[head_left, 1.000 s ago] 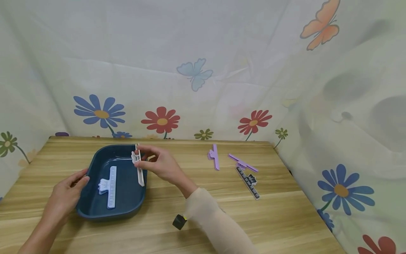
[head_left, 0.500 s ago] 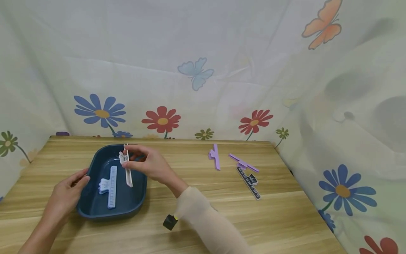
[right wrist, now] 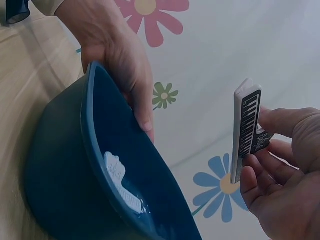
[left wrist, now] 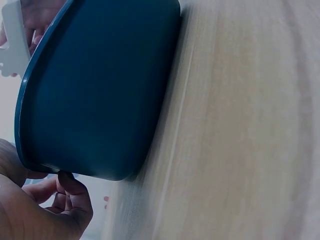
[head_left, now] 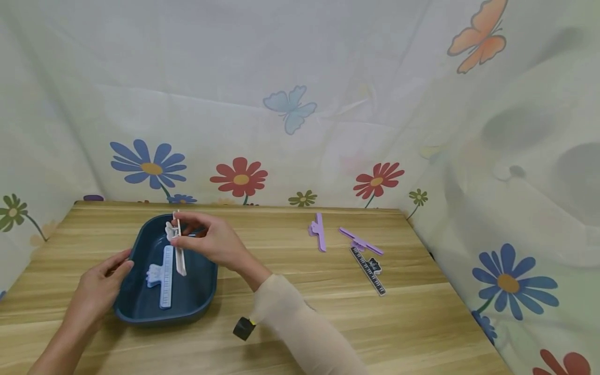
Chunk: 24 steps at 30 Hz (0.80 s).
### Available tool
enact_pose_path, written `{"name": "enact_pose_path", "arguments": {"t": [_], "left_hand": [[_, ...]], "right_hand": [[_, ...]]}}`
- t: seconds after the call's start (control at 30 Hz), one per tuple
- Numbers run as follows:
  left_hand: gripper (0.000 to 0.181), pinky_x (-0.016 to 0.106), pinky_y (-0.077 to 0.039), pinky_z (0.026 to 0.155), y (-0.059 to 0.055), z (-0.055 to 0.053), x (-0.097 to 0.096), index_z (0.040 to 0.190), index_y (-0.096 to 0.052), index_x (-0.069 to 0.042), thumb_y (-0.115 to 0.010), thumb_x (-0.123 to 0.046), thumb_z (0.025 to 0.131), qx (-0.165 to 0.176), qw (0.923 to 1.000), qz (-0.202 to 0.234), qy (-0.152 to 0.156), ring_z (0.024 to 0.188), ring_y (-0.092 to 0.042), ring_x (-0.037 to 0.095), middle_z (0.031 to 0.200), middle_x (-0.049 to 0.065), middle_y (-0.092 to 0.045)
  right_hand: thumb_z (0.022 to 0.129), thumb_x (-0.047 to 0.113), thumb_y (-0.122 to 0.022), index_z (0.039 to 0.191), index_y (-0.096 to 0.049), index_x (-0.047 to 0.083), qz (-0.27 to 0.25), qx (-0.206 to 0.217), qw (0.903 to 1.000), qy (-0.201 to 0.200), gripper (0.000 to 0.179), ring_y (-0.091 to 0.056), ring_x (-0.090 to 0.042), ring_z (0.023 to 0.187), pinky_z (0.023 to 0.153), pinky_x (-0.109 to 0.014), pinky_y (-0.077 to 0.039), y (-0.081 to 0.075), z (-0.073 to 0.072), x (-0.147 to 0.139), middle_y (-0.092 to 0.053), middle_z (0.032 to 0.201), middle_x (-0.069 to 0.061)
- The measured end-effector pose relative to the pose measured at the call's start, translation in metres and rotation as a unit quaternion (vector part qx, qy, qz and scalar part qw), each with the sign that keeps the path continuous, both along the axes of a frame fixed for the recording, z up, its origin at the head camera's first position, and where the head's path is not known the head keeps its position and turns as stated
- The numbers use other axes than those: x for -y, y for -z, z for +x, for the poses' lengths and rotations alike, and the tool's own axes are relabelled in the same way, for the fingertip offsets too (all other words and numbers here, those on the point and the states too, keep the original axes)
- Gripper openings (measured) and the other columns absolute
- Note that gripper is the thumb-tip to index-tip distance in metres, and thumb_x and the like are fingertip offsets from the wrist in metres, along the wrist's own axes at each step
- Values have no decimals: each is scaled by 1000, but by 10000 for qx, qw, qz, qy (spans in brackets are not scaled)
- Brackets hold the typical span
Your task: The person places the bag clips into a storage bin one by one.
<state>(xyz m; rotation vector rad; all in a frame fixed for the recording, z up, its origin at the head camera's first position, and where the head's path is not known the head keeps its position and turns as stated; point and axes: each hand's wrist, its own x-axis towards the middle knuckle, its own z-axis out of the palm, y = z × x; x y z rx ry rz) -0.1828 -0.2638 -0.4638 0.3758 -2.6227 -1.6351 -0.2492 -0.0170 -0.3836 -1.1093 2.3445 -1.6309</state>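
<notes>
Head view: the right hand [head_left: 208,237] pinched a white-edged plastic clip with a black-and-white piano-key face [head_left: 180,260] between thumb and fingers, around the clip's far half. The clip hung over a deep, dark-blue, round-cornered tray [head_left: 159,321], above its floor. Its long axis ran near to far, the near end angled slightly right, almost parallel to the light-blue plastic clip with ruler markings [head_left: 166,281] that lay in the tray just to its left. That gap, seemingly slim, mattered most. The left hand [head_left: 96,284] had its grip pinched over the tray's left rim, farther from the held clip; the tray stood on the wood-grain tabletop [head_left: 267,234].
</notes>
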Motion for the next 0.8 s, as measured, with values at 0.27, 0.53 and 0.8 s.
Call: {"name": "enact_pose_path", "arguments": {"t": [0.27,0.53,0.8], "left_hand": [[65,71,-29,110,0,1,0,160,-30,0,-36,-43,112,30,10000,58,-4,144,-29,56,160,35,-27],[65,70,-30,110,1,1,0,159,-30,2,-37,-42,112,-20,10000,6,53,144,-30,55,159,35,-28],[65,71,-30,109,1,2,0,159,-31,1,-37,-43,112,-53,10000,-44,65,143,-31,56,159,36,-29]], "right_hand": [[95,15,-77,144,-61,10,-4,-41,10000,-50,52,-59,3,96,86,-17,-53,-5,3,7,-70,123,2],[95,13,-77,144,-61,8,-51,-34,9999,-91,52,-59,3,96,88,-20,-53,-5,4,11,-69,125,1],[94,11,-77,142,-62,6,45,56,9999,-98,50,-59,2,91,84,-15,-54,3,4,15,-71,119,-2]]}}
